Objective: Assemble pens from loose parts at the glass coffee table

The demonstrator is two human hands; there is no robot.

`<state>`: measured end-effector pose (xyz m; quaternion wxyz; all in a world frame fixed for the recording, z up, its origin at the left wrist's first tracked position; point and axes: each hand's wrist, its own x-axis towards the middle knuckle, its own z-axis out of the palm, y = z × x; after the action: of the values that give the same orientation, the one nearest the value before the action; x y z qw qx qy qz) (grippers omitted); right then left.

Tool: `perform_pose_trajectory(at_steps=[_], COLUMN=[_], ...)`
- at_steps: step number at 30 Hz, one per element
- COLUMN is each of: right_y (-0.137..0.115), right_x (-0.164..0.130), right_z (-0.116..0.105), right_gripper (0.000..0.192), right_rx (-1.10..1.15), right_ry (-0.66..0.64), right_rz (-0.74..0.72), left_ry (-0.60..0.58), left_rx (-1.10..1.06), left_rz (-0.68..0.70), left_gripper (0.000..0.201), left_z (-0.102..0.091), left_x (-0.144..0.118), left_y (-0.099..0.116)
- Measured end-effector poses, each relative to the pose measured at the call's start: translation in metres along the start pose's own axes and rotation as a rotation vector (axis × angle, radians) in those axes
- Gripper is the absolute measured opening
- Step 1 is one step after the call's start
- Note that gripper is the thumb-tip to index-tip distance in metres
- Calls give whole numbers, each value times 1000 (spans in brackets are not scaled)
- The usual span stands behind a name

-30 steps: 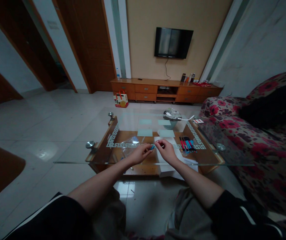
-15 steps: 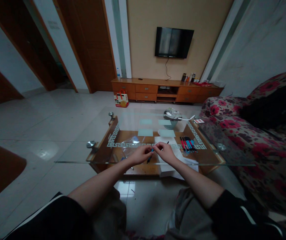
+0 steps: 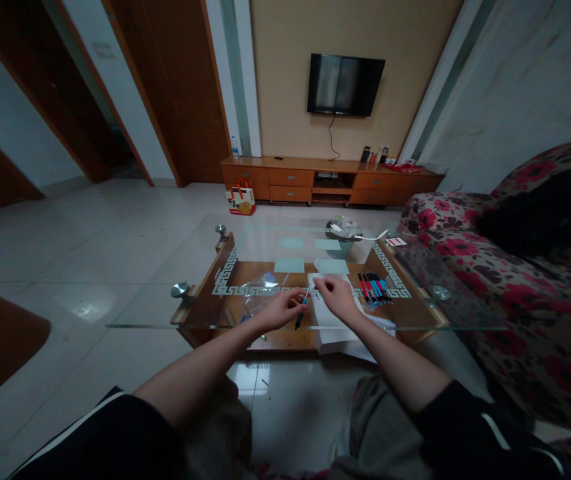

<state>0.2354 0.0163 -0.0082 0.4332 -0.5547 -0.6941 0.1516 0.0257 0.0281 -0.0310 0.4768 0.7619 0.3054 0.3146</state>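
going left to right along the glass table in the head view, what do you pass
metal knob → clear plastic bag → left hand → pen → right hand → row of pens

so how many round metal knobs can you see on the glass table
3: two on the left side, a near knob and a far knob, and one at the near right. A far-right one may be hidden by clutter.

I am reaching both bare forearms forward, my left hand [image 3: 279,309] and right hand [image 3: 334,298] nearly meeting at centre, fingers of each pinching closed, palms turned inward.
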Motion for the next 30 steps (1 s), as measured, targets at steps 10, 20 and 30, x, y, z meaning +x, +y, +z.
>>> perform_pose_trajectory(at_steps=[10,20,30], right_y=[98,107,34], right_x=[3,-3,0], right_z=[-40,-26,-14], right_gripper=[27,42,26], right_rx=[-334,-505,-528], right_ry=[45,-183,-183], right_rz=[16,-41,-279], left_ry=[85,114,122], left_rx=[-74,-58,-58], left_rz=[-58,-94,-109], left_gripper=[28,25,25], left_z=[-4,-8,-8], left_x=[2,1,3], left_y=[-9,-10,-10])
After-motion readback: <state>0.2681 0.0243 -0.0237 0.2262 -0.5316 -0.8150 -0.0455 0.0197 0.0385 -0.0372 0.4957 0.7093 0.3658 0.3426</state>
